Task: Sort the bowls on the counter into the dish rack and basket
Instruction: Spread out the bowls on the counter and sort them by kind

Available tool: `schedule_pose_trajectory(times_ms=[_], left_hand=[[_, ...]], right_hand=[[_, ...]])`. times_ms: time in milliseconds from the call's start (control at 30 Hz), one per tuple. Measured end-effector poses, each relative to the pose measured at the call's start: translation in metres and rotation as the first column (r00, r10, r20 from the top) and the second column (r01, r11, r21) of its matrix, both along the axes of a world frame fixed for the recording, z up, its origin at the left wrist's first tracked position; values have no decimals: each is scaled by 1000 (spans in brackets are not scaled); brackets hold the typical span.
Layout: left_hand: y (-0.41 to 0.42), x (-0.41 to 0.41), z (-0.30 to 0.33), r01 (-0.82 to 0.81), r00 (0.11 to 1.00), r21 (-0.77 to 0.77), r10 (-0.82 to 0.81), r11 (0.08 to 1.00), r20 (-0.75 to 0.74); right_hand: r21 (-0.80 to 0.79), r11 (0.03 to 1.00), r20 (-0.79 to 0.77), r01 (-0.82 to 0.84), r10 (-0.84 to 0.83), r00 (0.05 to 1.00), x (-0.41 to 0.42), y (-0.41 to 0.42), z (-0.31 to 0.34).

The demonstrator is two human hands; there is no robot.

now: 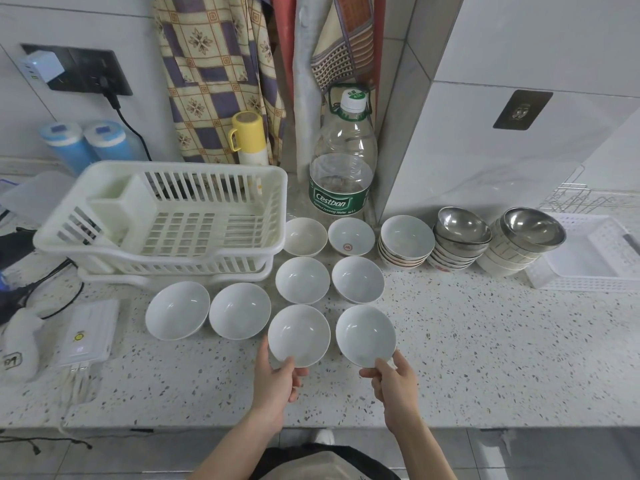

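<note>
Bowls lie spread on the speckled counter [450, 341]. Left hand [275, 384] pinches the near rim of one white bowl [298, 336]; right hand [394, 382] pinches its neighbour [365, 336]. Six more sit behind, stacked bowls [464, 237] further right. Dish rack [166, 220] far left, basket [595, 254] far right.

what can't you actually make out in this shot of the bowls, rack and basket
- Head view: bowl counts in the three stacks; only the rims of the lower bowls show.
- Basket: its right end is cut off by the frame edge.
- Dish rack: the counter behind it is hidden by its walls.
- Left hand and right hand: fingers under each held bowl are hidden by it.
- Power bank: markings too small to read.
</note>
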State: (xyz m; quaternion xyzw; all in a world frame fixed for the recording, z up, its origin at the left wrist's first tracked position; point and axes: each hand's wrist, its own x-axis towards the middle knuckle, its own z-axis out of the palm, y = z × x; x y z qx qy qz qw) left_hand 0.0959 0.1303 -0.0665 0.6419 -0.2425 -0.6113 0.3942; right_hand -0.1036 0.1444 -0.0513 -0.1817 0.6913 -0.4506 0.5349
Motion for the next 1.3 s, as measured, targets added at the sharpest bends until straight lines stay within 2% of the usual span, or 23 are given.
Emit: schedule_pose_trajectory(times_ms=[333, 600, 1300], left_hand=[[-1, -5, 3, -66, 998, -2, 66, 998, 12], [-1, -4, 2, -45, 997, -21, 46, 999, 66], [-1, 4, 0, 40, 999, 2, -40, 999, 10]], right_hand=[[21, 1000, -14, -18, 18, 1000, -2, 0, 2], [27, 999, -18, -24, 25, 1000, -1, 0, 5], [56, 998, -69, 4, 0, 998, 12, 1, 10]])
